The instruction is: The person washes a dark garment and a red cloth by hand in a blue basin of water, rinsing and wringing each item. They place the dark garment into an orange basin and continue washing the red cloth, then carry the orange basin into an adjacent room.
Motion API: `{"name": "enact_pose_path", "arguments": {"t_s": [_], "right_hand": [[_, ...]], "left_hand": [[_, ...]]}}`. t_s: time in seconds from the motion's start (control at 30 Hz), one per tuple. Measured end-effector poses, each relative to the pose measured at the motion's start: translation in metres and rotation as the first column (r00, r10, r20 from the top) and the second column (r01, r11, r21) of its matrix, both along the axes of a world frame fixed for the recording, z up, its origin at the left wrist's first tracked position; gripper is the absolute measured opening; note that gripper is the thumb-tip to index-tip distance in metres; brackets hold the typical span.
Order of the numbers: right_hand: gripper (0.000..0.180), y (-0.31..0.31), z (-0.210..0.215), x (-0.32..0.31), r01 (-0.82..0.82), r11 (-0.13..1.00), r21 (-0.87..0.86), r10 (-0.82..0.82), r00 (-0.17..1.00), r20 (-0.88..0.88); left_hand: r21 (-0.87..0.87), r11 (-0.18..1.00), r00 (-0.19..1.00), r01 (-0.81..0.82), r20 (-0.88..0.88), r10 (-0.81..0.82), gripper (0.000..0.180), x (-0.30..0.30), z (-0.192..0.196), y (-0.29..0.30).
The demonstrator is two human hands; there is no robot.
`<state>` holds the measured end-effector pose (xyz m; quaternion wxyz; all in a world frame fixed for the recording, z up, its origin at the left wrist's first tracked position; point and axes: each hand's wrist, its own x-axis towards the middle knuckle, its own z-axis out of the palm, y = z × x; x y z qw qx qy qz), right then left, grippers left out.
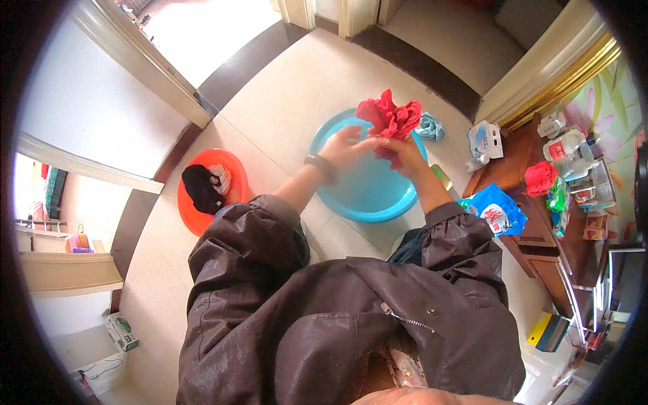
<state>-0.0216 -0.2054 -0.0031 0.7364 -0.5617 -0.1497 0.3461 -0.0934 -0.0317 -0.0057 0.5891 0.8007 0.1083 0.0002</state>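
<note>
Above a light blue basin that holds water, my right hand is closed around a bunched red cloth. Part of the cloth hangs below the fingers, and the bulk of it sticks up past them. My left hand, a dark band on its wrist, is beside it over the basin. Its fingers are slightly blurred and look apart, with the tips reaching to the right hand and the lower part of the cloth. Nothing shows in the left palm.
An orange basin with black and pale cloths stands at left. Past the blue basin lies a light blue cloth. At right are a blue packet, a white pack and a brown cabinet crowded with bottles and red netting.
</note>
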Motion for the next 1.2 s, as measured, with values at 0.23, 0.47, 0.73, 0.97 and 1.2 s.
{"name": "enact_pose_path", "arguments": {"t_s": [0.23,0.47,0.73,0.97,1.2], "right_hand": [[0.048,0.002,0.012,-0.011,-0.151,0.987,0.056,0.151,0.988,0.000],[0.052,0.001,0.010,-0.005,-0.132,0.991,0.010,0.132,0.991,-0.008],[0.047,0.008,0.016,-0.013,-0.132,0.963,0.234,0.153,0.986,-0.073],[0.042,0.011,-0.004,-0.005,0.025,0.944,0.328,0.029,0.987,-0.157],[0.047,0.014,-0.003,-0.006,0.046,0.990,-0.136,-0.025,0.988,0.150]], "left_hand": [[-0.448,0.894,0.975,-0.027,0.186,0.122,0.028,0.013,0.010,0.017],[-0.734,0.673,0.988,0.088,0.152,0.037,0.041,0.007,0.025,0.025],[-0.706,0.705,0.970,-0.072,0.115,0.215,0.017,0.017,0.021,0.027],[-0.592,0.793,0.978,-0.141,0.040,0.204,0.023,0.028,0.010,0.026],[-0.186,0.981,0.997,0.061,0.047,-0.053,0.036,0.007,0.034,0.006]]}}
